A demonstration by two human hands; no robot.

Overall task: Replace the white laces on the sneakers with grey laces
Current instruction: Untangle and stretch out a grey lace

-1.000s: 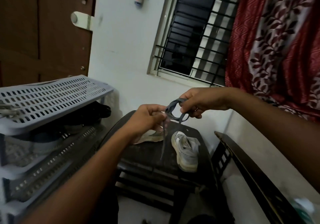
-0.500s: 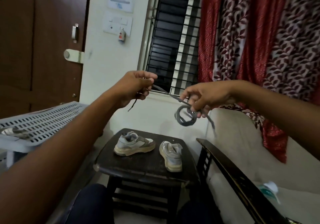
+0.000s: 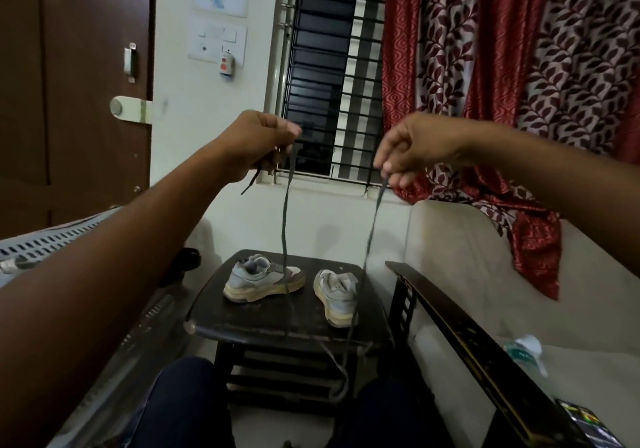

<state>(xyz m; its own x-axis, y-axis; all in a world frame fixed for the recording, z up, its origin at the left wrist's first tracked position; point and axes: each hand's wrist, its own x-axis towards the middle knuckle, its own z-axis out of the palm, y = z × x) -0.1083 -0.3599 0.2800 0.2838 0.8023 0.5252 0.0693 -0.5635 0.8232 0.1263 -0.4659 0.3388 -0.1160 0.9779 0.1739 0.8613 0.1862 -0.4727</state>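
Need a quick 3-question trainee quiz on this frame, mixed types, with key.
1. True or false: the grey lace is already threaded through a sneaker.
2. Multiple choice: where do the two sneakers stand? A) on the white slotted rack B) on the dark wooden stool C) on the sofa
3. Fill in: the left hand and the right hand each pinch the lace, and it hangs between them in a long ____.

Key
1. False: it hangs free from both hands, in front of the stool, with the low end down near the person's knees.
2. B
3. loop
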